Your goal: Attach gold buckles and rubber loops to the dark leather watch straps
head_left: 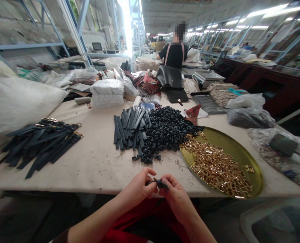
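At the table's front edge, my left hand (142, 185) and my right hand (174, 195) meet over a short dark leather strap (162, 184). Both hands are closed on it, thumbs and fingertips pinching. My fingers cover much of the strap, and I cannot tell whether a buckle is on it. Beyond my hands lie a stack of flat dark straps (126, 126) and a heap of small black leather loops (166, 130). To the right, a round gold tray (257, 182) bears many small gold buckles (218, 165).
Dark straps with gold buckles (43, 141) are piled on the left of the table (94, 168). Further back are a plastic-wrapped bundle (107, 92), a black leather bag (170, 79) and bagged material (249, 111). A person (175, 52) faces away behind them.
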### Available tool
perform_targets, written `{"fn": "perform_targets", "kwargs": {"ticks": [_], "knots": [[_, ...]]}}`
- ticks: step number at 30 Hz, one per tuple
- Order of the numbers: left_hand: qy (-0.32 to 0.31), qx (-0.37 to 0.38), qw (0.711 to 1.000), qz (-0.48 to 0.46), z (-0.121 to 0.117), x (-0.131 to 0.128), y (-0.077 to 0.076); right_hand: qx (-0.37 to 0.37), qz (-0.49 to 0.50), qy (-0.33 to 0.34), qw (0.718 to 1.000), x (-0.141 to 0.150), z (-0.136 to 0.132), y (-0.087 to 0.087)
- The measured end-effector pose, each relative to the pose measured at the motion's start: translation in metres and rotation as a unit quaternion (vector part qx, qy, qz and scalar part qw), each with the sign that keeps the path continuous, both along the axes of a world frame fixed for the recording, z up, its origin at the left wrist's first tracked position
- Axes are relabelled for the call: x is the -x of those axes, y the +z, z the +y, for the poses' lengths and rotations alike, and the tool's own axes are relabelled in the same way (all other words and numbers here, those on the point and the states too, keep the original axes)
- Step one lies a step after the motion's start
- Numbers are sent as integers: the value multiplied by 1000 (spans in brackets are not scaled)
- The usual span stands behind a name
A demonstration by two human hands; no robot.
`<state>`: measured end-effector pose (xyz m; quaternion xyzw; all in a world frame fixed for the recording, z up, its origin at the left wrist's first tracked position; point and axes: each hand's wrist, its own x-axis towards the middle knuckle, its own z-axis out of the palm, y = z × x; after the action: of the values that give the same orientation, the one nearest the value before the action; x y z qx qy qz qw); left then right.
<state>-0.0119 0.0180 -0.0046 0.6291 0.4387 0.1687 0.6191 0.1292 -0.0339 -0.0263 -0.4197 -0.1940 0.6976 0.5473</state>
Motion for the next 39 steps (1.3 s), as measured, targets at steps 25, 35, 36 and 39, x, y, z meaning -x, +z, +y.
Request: {"fn": "perform_targets", "kwargs": {"ticks": [25, 35, 36, 39], "knots": [[-33, 95, 994, -49, -11, 3, 18, -64, -374, -45, 924, -7, -5, -6], [-48, 179, 982, -46, -13, -9, 6, -111, -490, 68, 862, -13, -21, -16], [-51, 172, 983, -44, -14, -10, 5, -104, -498, 55, 859, -12, -21, -17], [-46, 162, 985, -28, -14, -14, 5, -84, -490, 1, 868, -8, -20, -19]]}}
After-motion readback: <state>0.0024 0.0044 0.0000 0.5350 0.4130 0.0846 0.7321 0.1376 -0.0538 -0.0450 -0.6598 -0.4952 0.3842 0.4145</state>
